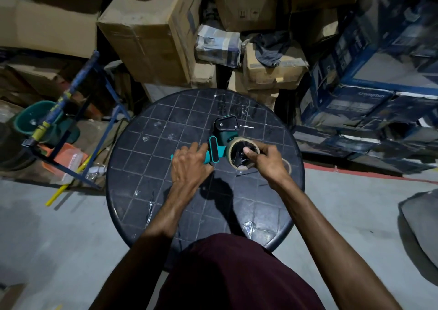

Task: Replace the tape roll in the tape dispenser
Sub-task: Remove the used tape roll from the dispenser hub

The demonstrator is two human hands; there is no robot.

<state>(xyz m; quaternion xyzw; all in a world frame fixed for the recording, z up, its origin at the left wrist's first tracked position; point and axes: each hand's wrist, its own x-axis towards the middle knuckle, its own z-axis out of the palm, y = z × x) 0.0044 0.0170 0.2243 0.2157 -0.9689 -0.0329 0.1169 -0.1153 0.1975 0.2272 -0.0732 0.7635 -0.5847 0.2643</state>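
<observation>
Stacked cardboard boxes [151,37] fill the background behind a round dark table [151,191] with a grid-patterned top. Left of the table I note a blue metal frame [94,110] and a green bucket [30,120]. On the table's far half lies the teal-and-black tape dispenser [219,141]. My left hand [188,165] curls around its handle. At the dispenser's right end sits the tan tape roll [241,152], seated on the black hub; my right hand [266,160] pinches the roll, thumb at the core. Right of the table, blue printed cartons [369,84] are stacked.
</observation>
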